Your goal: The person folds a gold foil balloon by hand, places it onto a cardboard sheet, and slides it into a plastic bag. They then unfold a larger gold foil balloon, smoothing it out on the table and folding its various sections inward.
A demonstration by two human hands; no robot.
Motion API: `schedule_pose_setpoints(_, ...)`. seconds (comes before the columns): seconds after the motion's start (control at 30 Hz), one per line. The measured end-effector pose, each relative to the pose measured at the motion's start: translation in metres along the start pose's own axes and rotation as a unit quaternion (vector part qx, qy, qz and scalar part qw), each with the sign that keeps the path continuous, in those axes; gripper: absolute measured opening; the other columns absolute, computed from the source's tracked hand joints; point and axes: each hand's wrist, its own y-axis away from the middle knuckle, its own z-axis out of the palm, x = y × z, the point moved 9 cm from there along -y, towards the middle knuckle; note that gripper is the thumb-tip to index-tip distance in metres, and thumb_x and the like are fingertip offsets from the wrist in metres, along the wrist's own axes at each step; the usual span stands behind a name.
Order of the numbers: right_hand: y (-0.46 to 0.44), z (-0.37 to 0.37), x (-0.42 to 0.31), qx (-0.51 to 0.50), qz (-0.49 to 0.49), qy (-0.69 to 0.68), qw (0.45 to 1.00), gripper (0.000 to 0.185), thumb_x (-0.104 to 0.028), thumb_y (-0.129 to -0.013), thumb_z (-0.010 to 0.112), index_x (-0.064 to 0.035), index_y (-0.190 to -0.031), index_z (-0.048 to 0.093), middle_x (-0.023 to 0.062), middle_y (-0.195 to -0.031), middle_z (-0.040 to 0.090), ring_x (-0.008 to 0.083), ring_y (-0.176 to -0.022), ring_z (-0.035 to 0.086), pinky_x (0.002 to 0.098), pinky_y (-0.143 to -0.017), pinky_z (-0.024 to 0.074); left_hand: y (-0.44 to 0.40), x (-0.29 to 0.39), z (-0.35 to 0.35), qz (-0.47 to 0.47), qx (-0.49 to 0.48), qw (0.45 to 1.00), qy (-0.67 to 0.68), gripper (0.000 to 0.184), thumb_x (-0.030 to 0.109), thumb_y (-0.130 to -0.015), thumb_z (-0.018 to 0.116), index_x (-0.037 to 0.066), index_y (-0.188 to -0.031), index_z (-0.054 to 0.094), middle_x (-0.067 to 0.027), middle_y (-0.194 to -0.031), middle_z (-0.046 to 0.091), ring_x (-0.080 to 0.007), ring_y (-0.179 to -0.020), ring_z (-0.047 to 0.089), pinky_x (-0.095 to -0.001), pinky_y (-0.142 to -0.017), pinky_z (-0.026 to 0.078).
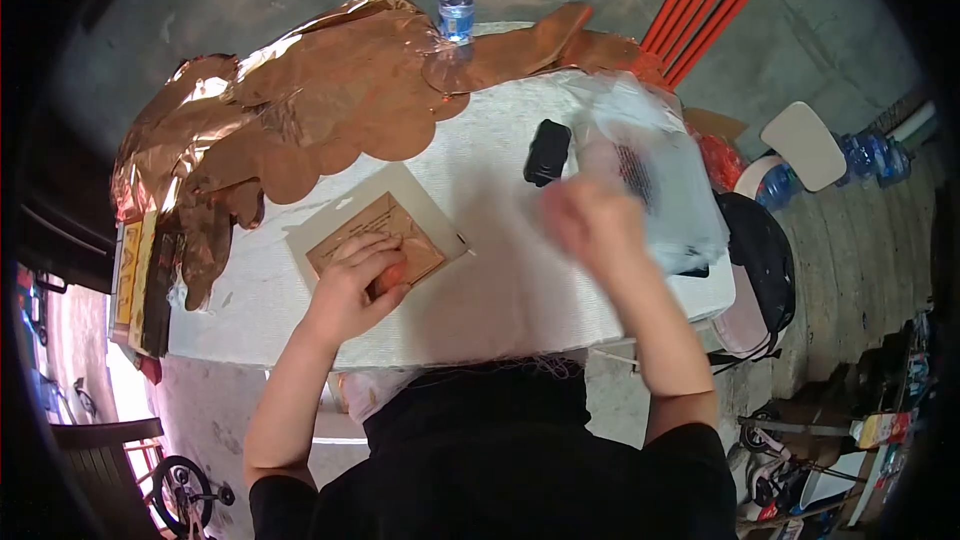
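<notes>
Now the left hand [360, 280] rests, bent fingers on a packet [420, 242], the right hand [600, 225] near plastic bags [682, 202] (neither grip is clear).

The foil [340, 100] looks glossy and metallic; the bags [685, 205], filmy plastic
</notes>
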Motion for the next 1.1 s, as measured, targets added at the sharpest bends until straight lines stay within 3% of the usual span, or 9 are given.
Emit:
schedule_pose_setpoints(0.1, -0.021, -0.042, 0.086, -0.022, 0.159, 0.16, 0.974, 0.018, -0.015, -0.081, 0.065, -0.0028, -0.093, 0.068, 0.0179, -0.089, 0.067, 0.0337, -0.083, 0.066, 0.0409, -0.073, 0.0521, 0.0, -0.001, -0.001, -0.008, 0.002, 1.0, 0.004, 0.035, 0.004, -0.068, 0.075, -0.001, -0.101, 0.066, -0.0167, -0.115, 0.064, -0.0314, -0.115, 0.055, -0.0389, -0.098, 0.045)
schedule_pose_setpoints(0.17, -0.033, -0.042, 0.148, -0.073, 0.217, 0.187, 0.955, 0.023, -0.017, -0.081, 0.066, -0.0017, -0.098, 0.068, 0.0183, -0.092, 0.067, 0.0351, -0.087, 0.065, 0.042, -0.077, 0.0509, 0.0, -0.003, -0.001, -0.004, -0.001, 1.0, 0.005, 0.035, 0.004, -0.068, 0.074, -0.002, -0.101, 0.066, -0.0165, -0.115, 0.064, -0.0313, -0.115, 0.055, -0.0388, -0.098, 0.045)
schedule_pose_setpoints(0.3, -0.047, -0.009, 0.2, -0.043, 0.141, 0.152, 0.977, 0.018, -0.015, -0.079, 0.062, -0.0019, -0.091, 0.066, 0.0187, -0.097, 0.066, 0.0354, -0.092, 0.063, 0.0461, -0.081, 0.0503, -0.001, -0.001, -0.001, -0.004, -0.002, 1.0, 0.014, 0.034, 0.003, -0.068, 0.074, -0.002, -0.101, 0.066, -0.0159, -0.115, 0.064, -0.0315, -0.115, 0.055, -0.0391, -0.097, 0.045)
schedule_pose_setpoints(0.37, -0.053, 0.005, 0.208, -0.079, 0.143, 0.234, 0.959, 0.019, -0.015, -0.079, 0.063, -0.0007, -0.092, 0.066, 0.0207, -0.099, 0.066, 0.0364, -0.091, 0.064, 0.0461, -0.082, 0.0508, 0.0, -0.002, -0.002, -0.004, 0.002, 1.0, 0.018, 0.034, 0.003, -0.068, 0.074, -0.002, -0.101, 0.066, -0.0157, -0.115, 0.064, -0.0315, -0.114, 0.055, -0.0392, -0.097, 0.045)
schedule_pose_setpoints(0.5, -0.067, 0.014, 0.226, -0.111, 0.166, 0.233, 0.952, 0.021, -0.013, -0.077, 0.065, -0.0019, -0.095, 0.07, 0.0213, -0.093, 0.067, 0.0356, -0.092, 0.064, 0.0432, -0.083, 0.05, 0.0, -0.003, -0.001, 0.003, 0.005, 1.0, 0.02, 0.033, 0.002, -0.068, 0.074, -0.001, -0.1, 0.066, -0.0151, -0.115, 0.064, -0.0315, -0.114, 0.055, -0.0394, -0.097, 0.045)
schedule_pose_setpoints(0.57, -0.066, 0.02, 0.249, -0.156, 0.205, 0.28, 0.925, 0.016, -0.017, -0.078, 0.064, -0.0041, -0.088, 0.068, 0.0198, -0.095, 0.068, 0.0358, -0.09, 0.065, 0.0448, -0.081, 0.0515, 0.0, -0.003, -0.001, 0.001, 0.003, 1.0, 0.017, 0.033, 0.003, -0.068, 0.074, -0.001, -0.1, 0.066, -0.015, -0.115, 0.064, -0.0314, -0.114, 0.055, -0.0393, -0.097, 0.045)
schedule_pose_setpoints(0.8, -0.071, 0.022, 0.238, -0.133, 0.184, 0.258, 0.939, 0.016, -0.016, -0.076, 0.062, -0.0024, -0.081, 0.069, 0.0199, -0.086, 0.068, 0.0356, -0.083, 0.066, 0.0448, -0.076, 0.0521, 0.0, -0.003, -0.002, -0.001, 0.005, 1.0, 0.018, 0.032, 0.003, -0.069, 0.074, 0.0, -0.1, 0.067, -0.0142, -0.114, 0.065, -0.0308, -0.113, 0.056, -0.0392, -0.097, 0.044)
schedule_pose_setpoints(0.9, -0.074, 0.02, 0.229, -0.118, 0.148, 0.316, 0.93, 0.018, -0.015, -0.076, 0.06, -0.0017, -0.082, 0.069, 0.0211, -0.086, 0.068, 0.0356, -0.083, 0.066, 0.0451, -0.076, 0.0521, 0.001, -0.002, -0.003, 0.008, 0.011, 1.0, 0.015, 0.03, 0.004, -0.07, 0.074, 0.001, -0.099, 0.067, -0.0139, -0.114, 0.064, -0.031, -0.113, 0.055, -0.039, -0.097, 0.044)
schedule_pose_setpoints(1.1, -0.056, -0.024, 0.136, -0.13, 0.154, 0.39, 0.898, 0.02, -0.019, -0.076, 0.062, -0.0011, -0.081, 0.067, 0.0212, -0.079, 0.067, 0.0371, -0.079, 0.067, 0.0462, -0.07, 0.0532, 0.001, 0.007, -0.008, 0.034, 0.026, 0.998, 0.044, 0.02, 0.004, -0.071, 0.073, 0.002, -0.09, 0.065, -0.0113, -0.101, 0.064, -0.0313, -0.101, 0.059, -0.0391, -0.086, 0.049)
